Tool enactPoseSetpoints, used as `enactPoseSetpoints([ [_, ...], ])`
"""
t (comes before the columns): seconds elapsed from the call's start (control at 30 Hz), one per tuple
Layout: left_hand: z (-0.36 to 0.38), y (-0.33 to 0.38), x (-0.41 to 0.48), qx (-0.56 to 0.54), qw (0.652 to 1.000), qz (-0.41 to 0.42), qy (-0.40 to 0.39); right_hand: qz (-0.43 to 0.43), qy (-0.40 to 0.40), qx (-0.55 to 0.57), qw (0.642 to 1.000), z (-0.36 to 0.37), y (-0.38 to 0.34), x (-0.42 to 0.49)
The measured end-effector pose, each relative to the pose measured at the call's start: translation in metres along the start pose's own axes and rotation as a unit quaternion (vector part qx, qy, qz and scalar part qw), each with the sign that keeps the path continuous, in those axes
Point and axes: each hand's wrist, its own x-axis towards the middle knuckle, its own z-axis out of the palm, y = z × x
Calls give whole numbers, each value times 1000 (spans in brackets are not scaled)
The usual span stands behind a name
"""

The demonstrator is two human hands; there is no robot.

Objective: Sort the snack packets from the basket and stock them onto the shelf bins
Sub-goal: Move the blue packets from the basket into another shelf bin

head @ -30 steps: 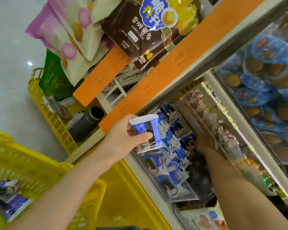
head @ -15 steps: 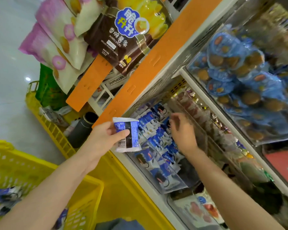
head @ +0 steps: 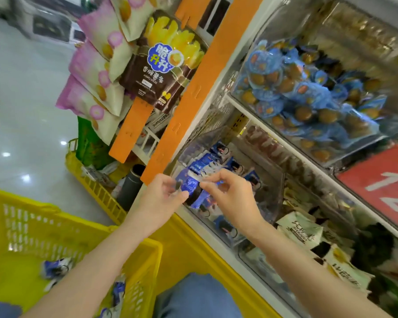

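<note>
Both hands meet on one blue snack packet [head: 190, 188], held in the air just in front of the clear shelf bin [head: 278, 193] where matching blue packets [head: 216, 161] stand in a row running away from the person. The left hand [head: 163, 200] grips the packet's near side, thumb on its face. The right hand [head: 232, 196] pinches its far upper edge between thumb and forefinger (motion blur softens the fingertips, so the exact hold is hard to read). The packet's long axis runs roughly up and down, tilted a little, much as the stocked ones stand. The bin lies just beyond and to the right of the packet, so the right hand is the nearer one to carry it in, probably once the left lets go. More blue packets [head: 54, 267] lie in the yellow basket [head: 133, 235], well apart at lower left, so the sorting looks far from done.
</note>
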Motion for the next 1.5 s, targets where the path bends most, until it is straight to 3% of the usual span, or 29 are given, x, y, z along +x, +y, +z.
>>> enactPoseSetpoints([
  [0.07,-3,-1,-5,29,997,-59,28,-95,59,-103,988,4,-4,-5],
  [0.17,-4,7,-11,-206,965,-164,-12,-225,62,-210,950,14,-13,-14],
  [0.3,-14,9,-18,-333,935,-119,-30,-310,26,-238,920,23,-21,-25],
  [0.43,-19,10,-22,-257,964,-62,-1,-348,-14,-237,907,22,-26,-31],
  [0.5,-20,9,-24,-205,978,-39,23,-291,-38,-166,941,21,-26,-34],
  [0.57,-23,7,-26,-190,981,-28,17,-154,-24,-60,986,20,-25,-34],
  [0.63,-26,6,-26,-170,985,-11,-4,-41,7,-9,999,19,-20,-30],
  [0.7,-29,6,-29,-121,992,22,-38,12,-22,6,1000,15,-13,-24],
  [0.83,-27,4,-34,20,994,65,-81,46,-169,95,980,8,-5,-20],
  [1.07,-10,24,-28,34,987,149,40,42,-210,119,970,0,6,-11],
  [1.17,-1,39,-12,38,984,164,54,61,-160,90,981,-21,16,11],
  [1.3,6,50,26,129,977,172,7,151,-15,72,986,-46,50,52],
  [1.4,16,45,51,304,926,214,-62,224,27,11,974,-51,85,95],
  [1.5,22,32,71,433,861,236,-123,269,40,28,962,-35,118,130],
])
